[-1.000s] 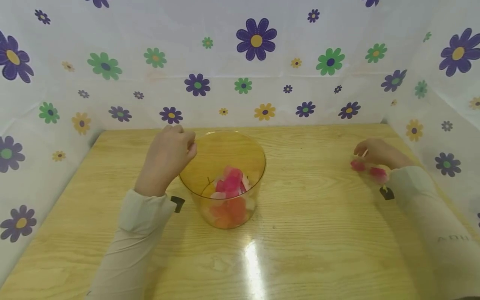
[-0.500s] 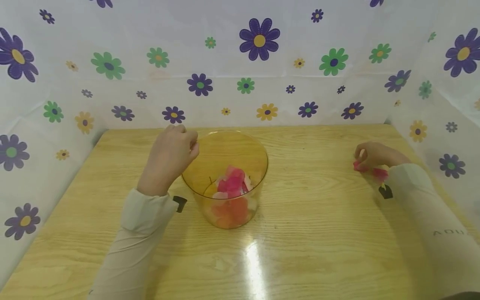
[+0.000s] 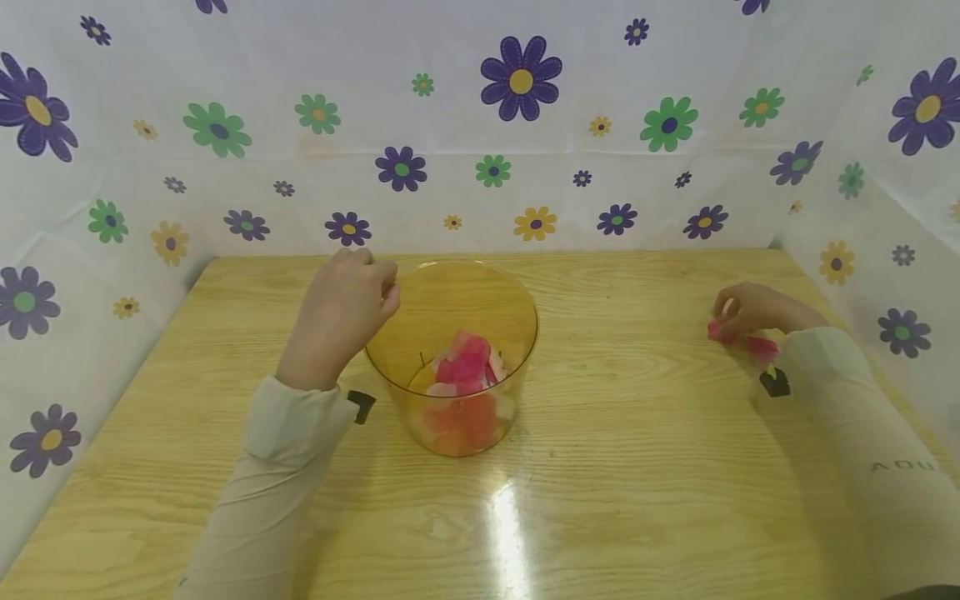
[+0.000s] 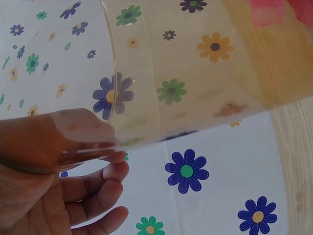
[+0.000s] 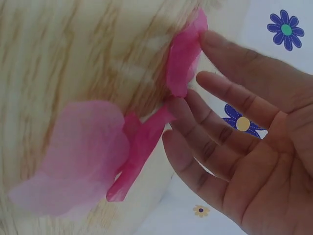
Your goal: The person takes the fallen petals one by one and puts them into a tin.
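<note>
A see-through amber plastic bucket [image 3: 457,417] stands left of the table's middle with pink and pale fabric petals [image 3: 468,367] inside. My left hand [image 3: 337,312] grips its rim; in the left wrist view the thumb shows through the plastic, with the fingers [image 4: 105,193] curled on the other side. Far to the right, my right hand [image 3: 761,307] is low over the table at a few loose petals. In the right wrist view its loosely bent fingers [image 5: 215,137] and thumb meet the edges of a bright pink petal [image 5: 183,58]. Beside it lie another pink petal [image 5: 139,156] and a paler one [image 5: 83,152].
The wooden table [image 3: 637,467] is bounded at the back and sides by a white flower-printed cloth [image 3: 570,108]. Small black pieces show at both cuffs, one at the left cuff [image 3: 362,407] and one at the right cuff [image 3: 775,382].
The right hand has lowered slightly onto the petals, its thumb and index finger coming closer together. The left hand stays at the bucket's rim. The whole view has shifted a little.
</note>
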### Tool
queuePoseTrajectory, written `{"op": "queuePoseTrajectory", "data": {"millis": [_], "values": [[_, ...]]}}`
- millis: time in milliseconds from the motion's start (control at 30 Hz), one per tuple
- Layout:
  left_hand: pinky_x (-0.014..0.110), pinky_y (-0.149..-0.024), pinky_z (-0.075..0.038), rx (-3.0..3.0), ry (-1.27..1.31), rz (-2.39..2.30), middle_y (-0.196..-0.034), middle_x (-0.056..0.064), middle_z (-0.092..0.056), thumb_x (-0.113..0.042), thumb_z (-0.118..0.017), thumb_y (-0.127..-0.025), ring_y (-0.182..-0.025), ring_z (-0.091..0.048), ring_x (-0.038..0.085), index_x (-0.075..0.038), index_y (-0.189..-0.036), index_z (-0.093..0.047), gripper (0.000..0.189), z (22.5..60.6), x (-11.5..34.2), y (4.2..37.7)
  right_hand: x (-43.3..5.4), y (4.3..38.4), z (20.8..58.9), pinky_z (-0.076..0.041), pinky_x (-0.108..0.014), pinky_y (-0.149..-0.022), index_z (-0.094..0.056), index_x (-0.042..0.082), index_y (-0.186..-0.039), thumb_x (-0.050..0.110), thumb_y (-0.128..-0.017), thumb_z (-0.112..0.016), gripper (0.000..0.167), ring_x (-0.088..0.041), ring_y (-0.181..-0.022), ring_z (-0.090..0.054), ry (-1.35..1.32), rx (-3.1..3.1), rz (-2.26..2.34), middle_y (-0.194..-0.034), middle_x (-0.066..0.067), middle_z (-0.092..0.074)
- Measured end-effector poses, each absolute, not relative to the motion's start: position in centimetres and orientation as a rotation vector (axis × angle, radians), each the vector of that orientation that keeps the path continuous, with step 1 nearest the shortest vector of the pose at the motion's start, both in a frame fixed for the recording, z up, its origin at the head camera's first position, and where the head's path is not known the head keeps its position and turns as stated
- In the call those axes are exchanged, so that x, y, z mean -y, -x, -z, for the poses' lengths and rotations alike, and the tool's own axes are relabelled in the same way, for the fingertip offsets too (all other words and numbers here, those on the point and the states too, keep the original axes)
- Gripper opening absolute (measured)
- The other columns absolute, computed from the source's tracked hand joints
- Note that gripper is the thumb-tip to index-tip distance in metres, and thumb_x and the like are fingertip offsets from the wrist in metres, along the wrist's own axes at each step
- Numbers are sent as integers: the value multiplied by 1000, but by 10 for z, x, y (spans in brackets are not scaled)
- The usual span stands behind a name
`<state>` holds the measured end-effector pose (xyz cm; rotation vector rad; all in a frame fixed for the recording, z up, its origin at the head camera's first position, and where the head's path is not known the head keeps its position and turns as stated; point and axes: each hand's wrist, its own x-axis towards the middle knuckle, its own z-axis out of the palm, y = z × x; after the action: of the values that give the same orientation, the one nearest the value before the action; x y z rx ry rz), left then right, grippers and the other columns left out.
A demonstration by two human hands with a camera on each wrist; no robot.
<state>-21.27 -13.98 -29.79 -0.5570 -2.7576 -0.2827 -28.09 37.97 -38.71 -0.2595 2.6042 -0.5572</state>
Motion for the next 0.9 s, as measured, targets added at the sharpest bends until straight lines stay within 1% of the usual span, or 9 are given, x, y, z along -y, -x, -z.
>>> {"op": "queuePoseTrajectory", "data": {"millis": [200, 300, 400, 467, 567, 667, 767, 833, 900], "values": [[35, -65, -38, 2773, 547, 283, -68, 11, -51, -5, -50, -86, -69, -44, 27, -2, -72, -58, 17, 297, 140, 213, -382, 279, 386, -53, -42, -74, -54, -9, -102, 14, -85, -63, 30, -21, -75, -62, 207, -2603, 586, -92, -23, -65], [35, -65, -38, 2770, 548, 277, -68, 11, -51, -5, -50, -86, -68, -44, 27, -2, -72, -58, 17, 297, 140, 213, -379, 279, 385, -52, -37, -72, -55, -8, -100, 21, -85, -66, 35, -19, -75, -60, 207, -2615, 526, -88, -16, -64], [34, -64, -38, 2766, 548, 272, -68, 11, -51, -5, -50, -86, -68, -44, 26, -2, -72, -58, 16, 298, 140, 213, -376, 279, 385, -48, -31, -67, -53, -8, -98, 25, -82, -69, 40, -17, -72, -58, 193, -2602, 498, -83, -12, -63], [34, -64, -38, 2764, 550, 272, -67, 11, -51, -5, -50, -86, -68, -44, 27, -2, -72, -58, 16, 298, 141, 213, -375, 279, 385, -46, -30, -63, -51, -8, -98, 24, -81, -70, 41, -17, -70, -57, 166, -2575, 508, -81, -11, -61], [34, -64, -38, 2760, 556, 278, -67, 11, -51, -5, -50, -86, -68, -44, 26, -2, -71, -58, 17, 299, 140, 213, -374, 279, 386, -45, -28, -62, -50, -8, -97, 22, -80, -71, 40, -18, -71, -57, 140, -2561, 505, -82, -12, -61], [34, -64, -38, 2756, 559, 281, -67, 11, -51, -5, -50, -86, -67, -44, 26, -2, -71, -58, 17, 299, 140, 213, -375, 280, 387, -46, -28, -65, -54, -7, -94, 19, -78, -71, 35, -19, -73, -56, 154, -2565, 496, -83, -13, -62], [34, -64, -38, 2757, 559, 279, -67, 11, -51, -5, -50, -86, -67, -44, 26, -2, -71, -58, 17, 299, 140, 213, -376, 281, 387, -47, -28, -65, -57, -6, -88, 13, -76, -71, 26, -18, -72, -56, 189, -2564, 520, -81, -12, -62], [34, -64, -38, 2760, 558, 275, -67, 11, -50, -5, -50, -85, -67, -43, 26, -2, -71, -58, 17, 299, 140, 213, -375, 282, 386, -49, -30, -64, -59, -6, -86, 9, -75, -70, 22, -18, -71, -57, 224, -2566, 541, -81, -13, -64], [34, -64, -38, 2763, 556, 276, -67, 11, -50, -5, -49, -86, -67, -43, 26, -2, -70, -57, 17, 299, 140, 213, -374, 281, 383, -51, -33, -66, -61, -6, -86, 7, -76, -69, 18, -18, -72, -59, 237, -2564, 555, -82, -12, -65]]}}
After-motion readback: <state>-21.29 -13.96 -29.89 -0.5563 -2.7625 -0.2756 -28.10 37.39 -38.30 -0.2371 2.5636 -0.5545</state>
